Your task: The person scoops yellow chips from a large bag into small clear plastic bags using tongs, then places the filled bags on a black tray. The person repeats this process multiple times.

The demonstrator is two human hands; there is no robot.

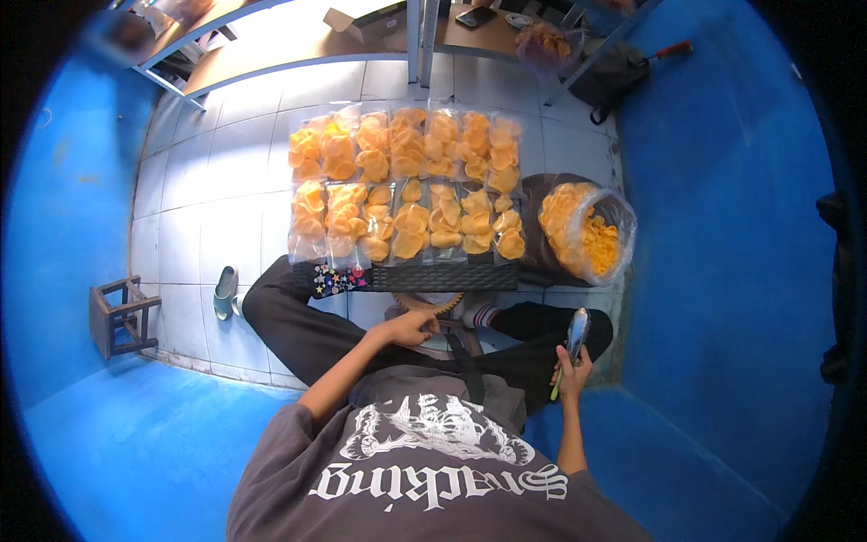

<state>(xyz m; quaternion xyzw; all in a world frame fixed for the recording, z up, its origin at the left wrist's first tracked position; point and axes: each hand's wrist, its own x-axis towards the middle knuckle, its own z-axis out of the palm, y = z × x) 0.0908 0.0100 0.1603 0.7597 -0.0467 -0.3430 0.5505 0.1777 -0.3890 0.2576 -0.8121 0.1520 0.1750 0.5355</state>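
My right hand (573, 371) holds what look like metal tongs (578, 328) with a green end, upright over my right knee. My left hand (410, 328) is loosely curled beside the tan toothed rim of a round object (430, 308), under the table's near edge; whether its fingers hold anything is hidden. Before me, a black woven table (447, 278) carries two rows of clear plastic packets (410, 227) filled with orange crackers. At its right a large clear plastic bag (626, 237), its mouth open, holds many loose crackers (599, 244).
A star-patterned black item (339, 280) lies at the table's near left edge. On the tiled floor are a slipper (225, 293) and a small dark stool (122, 317). Metal-framed shelves (305, 47) span the far side. Blue walls (718, 223) close in both sides.
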